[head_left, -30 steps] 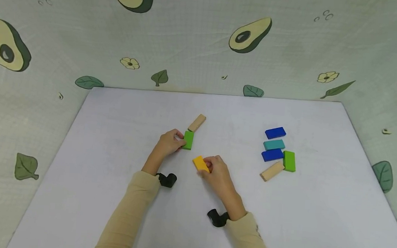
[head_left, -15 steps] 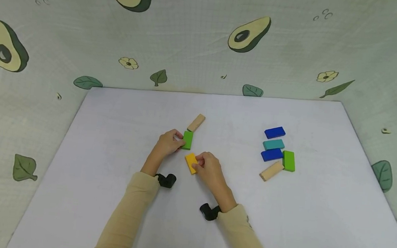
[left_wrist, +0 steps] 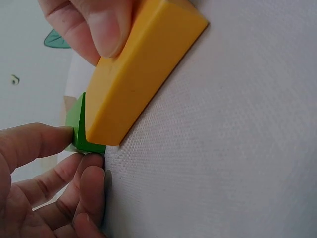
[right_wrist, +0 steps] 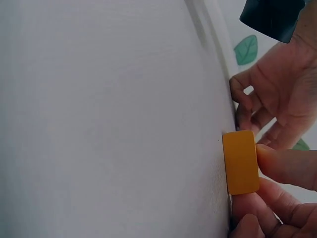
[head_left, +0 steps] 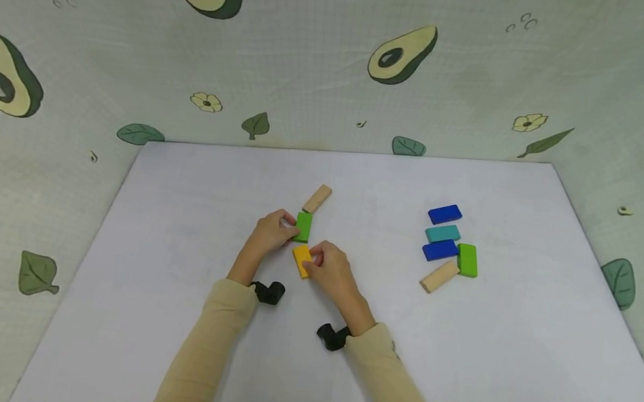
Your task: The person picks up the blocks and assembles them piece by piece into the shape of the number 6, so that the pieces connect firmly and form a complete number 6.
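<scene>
Near the table's middle my left hand (head_left: 271, 231) pinches the left edge of a green wooden block (head_left: 303, 227), which lies flat. A natural wood block (head_left: 318, 199) lies slanted off the green block's far end. With thumb and fingers my right hand (head_left: 332, 272) grips a yellow block (head_left: 301, 261) by its right side, just below the green one. In the left wrist view, the yellow block (left_wrist: 129, 79) stands in front of part of the green block (left_wrist: 84, 126). The right wrist view shows the yellow block's end face (right_wrist: 241, 162) against the table surface, fingers beside it.
To the right lies a loose group: two blue blocks (head_left: 444, 214), a teal block (head_left: 442, 234), another green block (head_left: 467, 260) and another natural wood block (head_left: 438, 276). A white table (head_left: 516, 346) bears everything. Behind it hangs an avocado-print cloth (head_left: 312, 53).
My right hand has moved left and slightly away from me with the yellow block, bringing it close to the green block's near end. My left hand has stayed at the green block.
</scene>
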Motion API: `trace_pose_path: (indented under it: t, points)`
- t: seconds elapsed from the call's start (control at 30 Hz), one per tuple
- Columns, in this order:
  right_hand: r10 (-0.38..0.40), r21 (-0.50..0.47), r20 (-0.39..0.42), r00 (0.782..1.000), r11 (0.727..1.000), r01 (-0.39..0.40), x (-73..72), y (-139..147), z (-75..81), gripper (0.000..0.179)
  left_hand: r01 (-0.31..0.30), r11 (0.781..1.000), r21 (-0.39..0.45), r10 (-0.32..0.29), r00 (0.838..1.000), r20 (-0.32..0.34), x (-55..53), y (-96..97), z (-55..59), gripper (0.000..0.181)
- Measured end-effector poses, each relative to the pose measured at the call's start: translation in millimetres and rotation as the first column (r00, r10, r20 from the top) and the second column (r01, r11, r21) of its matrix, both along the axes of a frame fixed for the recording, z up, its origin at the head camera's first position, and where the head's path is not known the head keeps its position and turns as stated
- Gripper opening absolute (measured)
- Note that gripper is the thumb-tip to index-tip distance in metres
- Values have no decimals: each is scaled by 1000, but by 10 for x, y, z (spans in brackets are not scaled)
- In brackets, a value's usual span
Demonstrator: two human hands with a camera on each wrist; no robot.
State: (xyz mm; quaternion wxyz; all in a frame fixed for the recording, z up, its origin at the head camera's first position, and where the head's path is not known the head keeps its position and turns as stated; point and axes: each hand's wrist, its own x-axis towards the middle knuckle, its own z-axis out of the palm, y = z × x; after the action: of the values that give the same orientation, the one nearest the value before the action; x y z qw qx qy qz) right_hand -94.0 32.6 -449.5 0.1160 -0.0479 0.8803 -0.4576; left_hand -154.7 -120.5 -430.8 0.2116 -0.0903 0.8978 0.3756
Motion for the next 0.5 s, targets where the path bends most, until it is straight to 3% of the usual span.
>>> trace_pose_path:
  t: [0.5]
  points:
    - [-8, 16, 23, 1000, 1000, 7, -39, -53, -15, 27, 7, 1000, -5, -7, 1000, -17, -3, -9, -23, 30]
